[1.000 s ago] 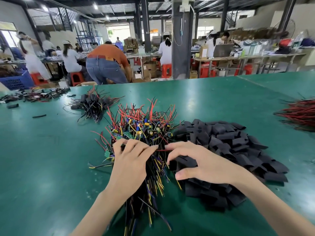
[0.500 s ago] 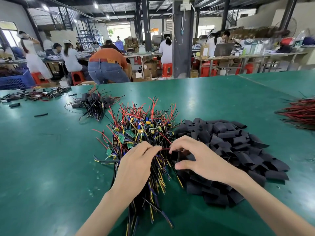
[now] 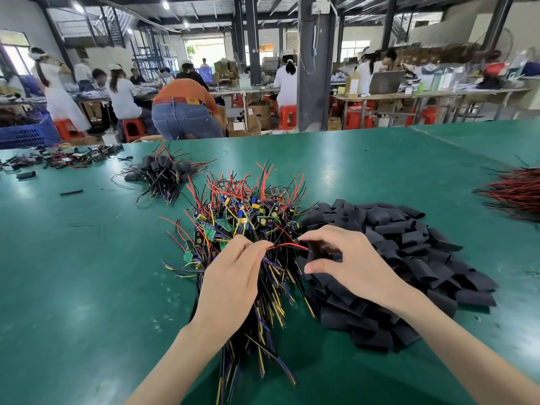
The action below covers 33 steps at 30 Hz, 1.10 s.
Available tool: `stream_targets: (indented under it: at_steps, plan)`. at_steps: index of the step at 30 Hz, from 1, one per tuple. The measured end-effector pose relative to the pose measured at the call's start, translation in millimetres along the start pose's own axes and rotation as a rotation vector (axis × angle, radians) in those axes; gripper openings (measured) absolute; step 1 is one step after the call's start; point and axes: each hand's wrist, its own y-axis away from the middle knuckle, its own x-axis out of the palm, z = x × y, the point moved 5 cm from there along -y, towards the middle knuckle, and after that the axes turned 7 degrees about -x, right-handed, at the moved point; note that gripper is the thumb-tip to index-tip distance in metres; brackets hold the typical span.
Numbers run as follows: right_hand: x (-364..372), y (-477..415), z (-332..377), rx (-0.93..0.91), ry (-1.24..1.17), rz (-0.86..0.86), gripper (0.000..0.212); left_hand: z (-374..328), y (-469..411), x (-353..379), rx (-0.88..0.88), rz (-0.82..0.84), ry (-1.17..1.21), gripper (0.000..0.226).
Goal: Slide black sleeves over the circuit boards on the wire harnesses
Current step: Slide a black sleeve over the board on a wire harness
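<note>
At a green-topped workbench, a worker's left hand is pinching a thin red wire lead between thumb and fingertips. It is aiming the lead at a flat black tubular sleeve, which the right hand is gripping between curled fingers and thumb, apparently for threading. The tangled heap of wire harnesses with small green circuit boards is lying at twelve o'clock from the hands, and a heap of loose black sleeves is spreading at three o'clock.

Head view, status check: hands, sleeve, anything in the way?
Left hand pinches red wire. Right hand holds black sleeve, wire end at its mouth. Harness pile tangled beneath; nothing else blocking.
</note>
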Motion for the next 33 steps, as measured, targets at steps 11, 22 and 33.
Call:
stream_targets:
  at_steps: [11, 22, 33]
  plan:
    - [-4.6, -0.3, 1.1, 0.004, -0.098, 0.052, 0.039, -1.2, 0.6, -0.8, 0.037, 0.060, -0.118, 0.032]
    - [34.8, 15.2, 34.5, -0.406, 0.746, 0.139, 0.029, -21.9, 10.1, 11.2, -0.004, 0.184, 0.249, 0.032]
    - [-14.5, 5.0, 7.5, -0.078, 0.334, -0.275, 0.023, 9.7, -7.0, 1.2, 0.041, 0.282, 0.003, 0.017]
